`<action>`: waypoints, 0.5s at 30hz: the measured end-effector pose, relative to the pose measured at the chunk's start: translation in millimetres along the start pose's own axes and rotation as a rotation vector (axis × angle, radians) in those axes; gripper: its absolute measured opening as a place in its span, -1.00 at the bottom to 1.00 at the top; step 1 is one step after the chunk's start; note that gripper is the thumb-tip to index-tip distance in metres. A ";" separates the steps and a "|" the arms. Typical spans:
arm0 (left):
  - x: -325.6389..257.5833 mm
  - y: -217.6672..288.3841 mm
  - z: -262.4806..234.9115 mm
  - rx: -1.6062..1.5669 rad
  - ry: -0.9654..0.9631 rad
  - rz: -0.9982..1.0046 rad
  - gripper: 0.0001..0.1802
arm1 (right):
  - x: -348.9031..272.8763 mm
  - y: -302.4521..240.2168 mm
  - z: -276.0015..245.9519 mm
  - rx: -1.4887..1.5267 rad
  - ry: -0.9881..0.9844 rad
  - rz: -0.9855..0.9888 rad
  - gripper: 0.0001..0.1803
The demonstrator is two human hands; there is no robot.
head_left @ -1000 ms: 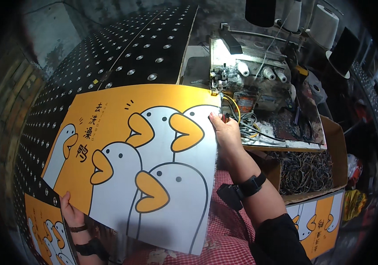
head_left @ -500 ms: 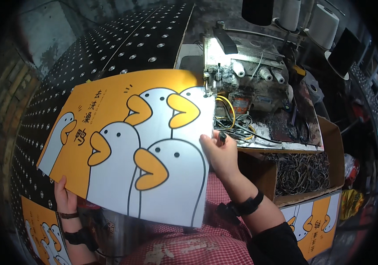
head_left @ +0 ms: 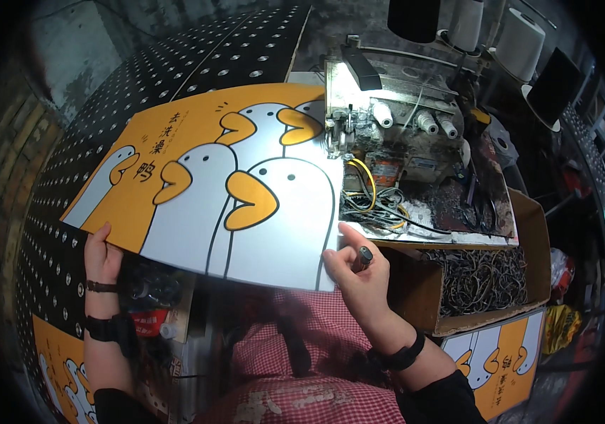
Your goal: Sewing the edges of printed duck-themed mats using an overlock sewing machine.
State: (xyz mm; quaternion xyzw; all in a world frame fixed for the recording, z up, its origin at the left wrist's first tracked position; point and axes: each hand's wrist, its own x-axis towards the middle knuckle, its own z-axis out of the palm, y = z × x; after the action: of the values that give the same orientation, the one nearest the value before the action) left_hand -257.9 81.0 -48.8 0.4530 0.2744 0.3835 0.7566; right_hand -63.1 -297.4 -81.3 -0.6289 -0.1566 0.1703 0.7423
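An orange mat printed with white ducks (head_left: pixel 284 205) lies across the sewing machine's work surface. Its right edge runs by the needle and presser foot of the lit sewing machine (head_left: pixel 341 131). My left hand (head_left: pixel 103 256) pinches the mat's near left edge, thumb on top and fingers beneath. Beside the near right corner is my right hand (head_left: pixel 362 272), its thumb touching the mat's edge and its index finger stretched forward. A small black cylindrical tool (head_left: pixel 364 256) sticks up from that hand; the rest of it is hidden in the palm.
A perforated black table (head_left: pixel 224 71) spreads to the left. Thread cones (head_left: pixel 518 46) stand behind the machine, and loose cables (head_left: pixel 380 205) lie on its right. A cardboard box (head_left: pixel 543 247) holds dark trimmings. More duck mats (head_left: pixel 497 360) lie low at both sides.
The mat has slid away from me along the machine, my left hand moving forward with it. My right hand has shifted slightly back toward the near corner, its index finger now stretched out.
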 end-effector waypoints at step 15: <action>108.1 -18.1 54.3 -0.051 0.112 -0.076 -0.72 | 58.5 3.8 -3.8 -0.224 0.114 -0.229 -0.89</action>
State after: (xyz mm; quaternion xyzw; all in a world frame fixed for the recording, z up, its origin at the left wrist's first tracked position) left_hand -150.5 139.5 -48.5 0.4005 0.3235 0.3861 0.7654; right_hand -9.4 -273.9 -84.6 -0.6942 -0.2030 0.0301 0.6899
